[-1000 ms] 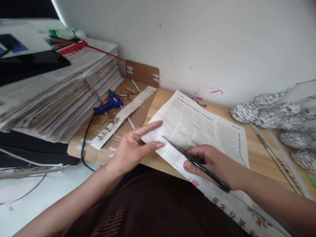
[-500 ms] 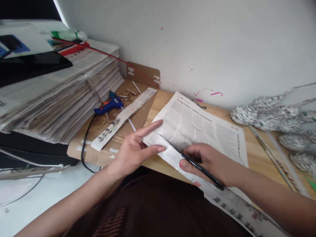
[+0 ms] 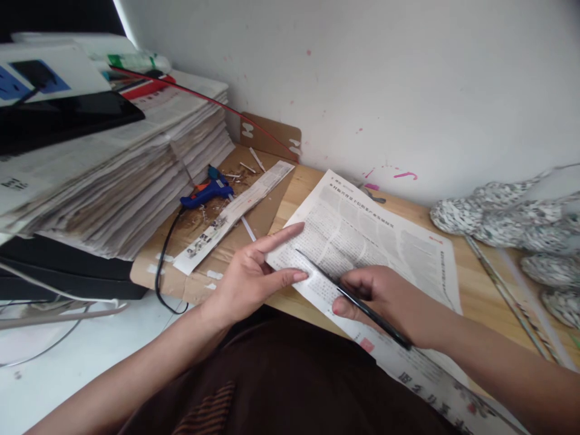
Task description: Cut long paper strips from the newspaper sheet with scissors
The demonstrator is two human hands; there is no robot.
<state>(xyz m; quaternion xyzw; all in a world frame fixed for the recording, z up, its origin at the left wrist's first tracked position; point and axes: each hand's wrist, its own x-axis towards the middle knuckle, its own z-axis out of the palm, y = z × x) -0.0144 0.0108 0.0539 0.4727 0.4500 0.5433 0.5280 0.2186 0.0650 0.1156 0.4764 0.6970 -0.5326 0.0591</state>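
A newspaper sheet [image 3: 389, 241] lies on the wooden table, its near edge reaching over the table edge by my lap. My left hand [image 3: 254, 275] holds the sheet's left corner, thumb and index finger spread over the paper and the other fingers hidden beneath it. My right hand [image 3: 389, 302] grips dark scissors [image 3: 374, 317], whose blades lie along the paper and point toward my left hand. A partly cut strip [image 3: 408, 374] of the newspaper hangs down toward the lower right, under my right forearm.
Cut paper strips [image 3: 235, 214] and a blue glue gun [image 3: 208, 192] lie on cardboard [image 3: 212, 260] at the left. Behind them rises a tall newspaper stack [image 3: 181, 145]. Woven paper pieces [image 3: 512, 214] and thin rods [image 3: 507, 296] are at the right.
The whole view has shifted slightly, so things sit a little farther right. Both hands keep nearly the same hold on the newspaper and scissors.
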